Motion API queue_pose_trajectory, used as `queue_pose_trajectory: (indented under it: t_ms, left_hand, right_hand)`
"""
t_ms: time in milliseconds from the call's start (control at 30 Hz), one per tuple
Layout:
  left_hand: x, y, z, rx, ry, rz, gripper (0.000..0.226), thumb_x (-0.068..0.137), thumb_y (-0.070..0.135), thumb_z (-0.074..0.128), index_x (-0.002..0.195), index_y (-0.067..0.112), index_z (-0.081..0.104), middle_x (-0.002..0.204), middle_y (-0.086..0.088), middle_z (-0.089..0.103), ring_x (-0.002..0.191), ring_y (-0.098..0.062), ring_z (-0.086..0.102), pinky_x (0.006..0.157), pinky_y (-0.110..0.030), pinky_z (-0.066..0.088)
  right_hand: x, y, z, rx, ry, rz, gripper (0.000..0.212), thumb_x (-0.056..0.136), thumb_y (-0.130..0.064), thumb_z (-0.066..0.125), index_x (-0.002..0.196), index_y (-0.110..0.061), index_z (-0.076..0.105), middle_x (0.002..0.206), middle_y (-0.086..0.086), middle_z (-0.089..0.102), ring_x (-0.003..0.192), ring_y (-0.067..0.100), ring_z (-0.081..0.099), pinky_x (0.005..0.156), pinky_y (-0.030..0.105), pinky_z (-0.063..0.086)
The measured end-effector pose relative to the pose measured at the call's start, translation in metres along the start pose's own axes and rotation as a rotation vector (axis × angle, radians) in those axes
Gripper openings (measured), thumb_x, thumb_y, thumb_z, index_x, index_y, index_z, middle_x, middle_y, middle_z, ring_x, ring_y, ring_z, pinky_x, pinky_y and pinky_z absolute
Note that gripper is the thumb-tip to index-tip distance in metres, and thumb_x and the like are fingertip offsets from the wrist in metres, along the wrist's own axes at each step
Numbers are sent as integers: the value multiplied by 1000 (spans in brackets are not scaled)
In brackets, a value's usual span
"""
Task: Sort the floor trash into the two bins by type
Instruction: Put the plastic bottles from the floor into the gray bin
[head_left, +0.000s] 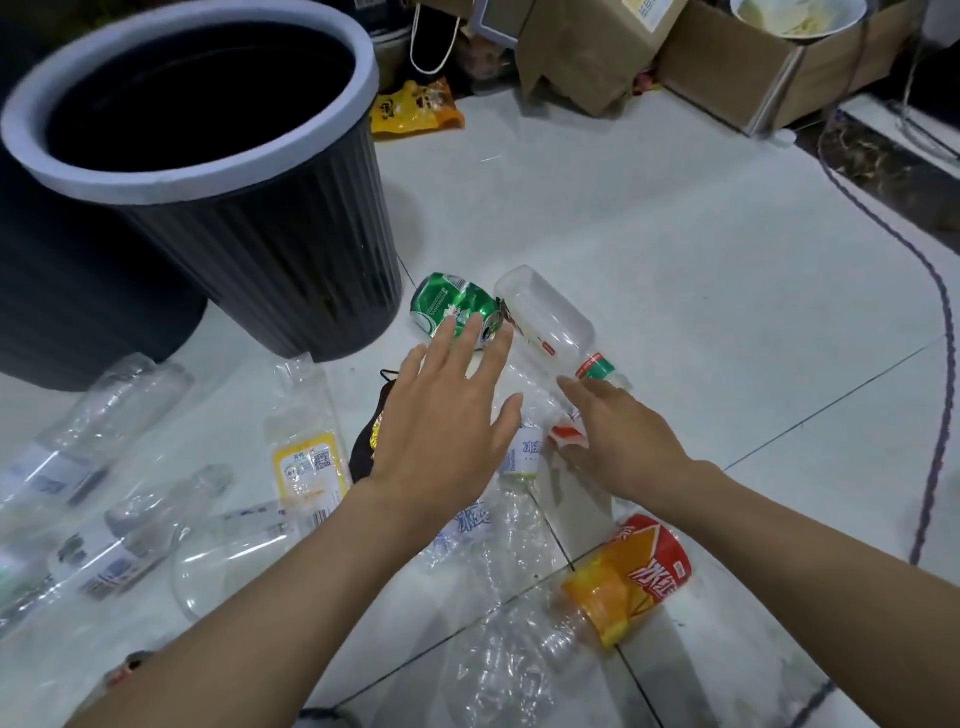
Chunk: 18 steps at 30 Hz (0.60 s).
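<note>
A crushed green can (451, 300) lies on the white floor beside a clear bottle with a green label (550, 322). My left hand (447, 415) hovers with spread, straight fingers just short of the can, holding nothing. My right hand (618, 436) reaches with straight fingers over a crumpled clear bottle (530, 447) next to the green-label bottle's neck. A black ribbed bin with a pale rim (208, 171) stands at the upper left. A second dark bin (78, 322) sits behind it at the left edge.
Several clear plastic bottles (104, 415) and a yellow-labelled bag (309, 457) lie at the left. An orange-red labelled bottle (628, 577) lies at the lower right. A yellow snack bag (415, 109) and cardboard boxes (727, 62) line the back. A purple cable (935, 332) runs along the right.
</note>
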<state>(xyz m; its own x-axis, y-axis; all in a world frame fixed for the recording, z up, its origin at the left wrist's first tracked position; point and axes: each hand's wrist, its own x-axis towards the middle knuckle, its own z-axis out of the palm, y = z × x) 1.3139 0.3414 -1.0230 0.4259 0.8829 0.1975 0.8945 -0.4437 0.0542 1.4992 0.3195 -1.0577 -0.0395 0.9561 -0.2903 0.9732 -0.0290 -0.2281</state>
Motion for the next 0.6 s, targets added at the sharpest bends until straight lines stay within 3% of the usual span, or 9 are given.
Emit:
queue_pose_trajectory:
  t_ms: [367, 600]
  left_hand:
    - [3, 3, 1, -15, -7, -5, 57, 96, 46, 40, 146, 18, 37, 150, -11, 40, 141, -28, 33, 110, -40, 32]
    - [22, 14, 4, -97, -60, 11, 61, 98, 49, 34, 152, 26, 20, 158, -6, 23, 147, -23, 17, 117, -36, 18]
  right_hand:
    - [-4, 7, -30, 182, 171, 23, 73, 87, -34, 65, 150, -23, 29, 139, 5, 48, 116, 25, 54, 91, 35, 48]
    - [3, 22, -53, 341, 286, 130, 78, 83, -34, 71, 150, -24, 33, 136, 4, 54, 122, 24, 51, 96, 32, 41]
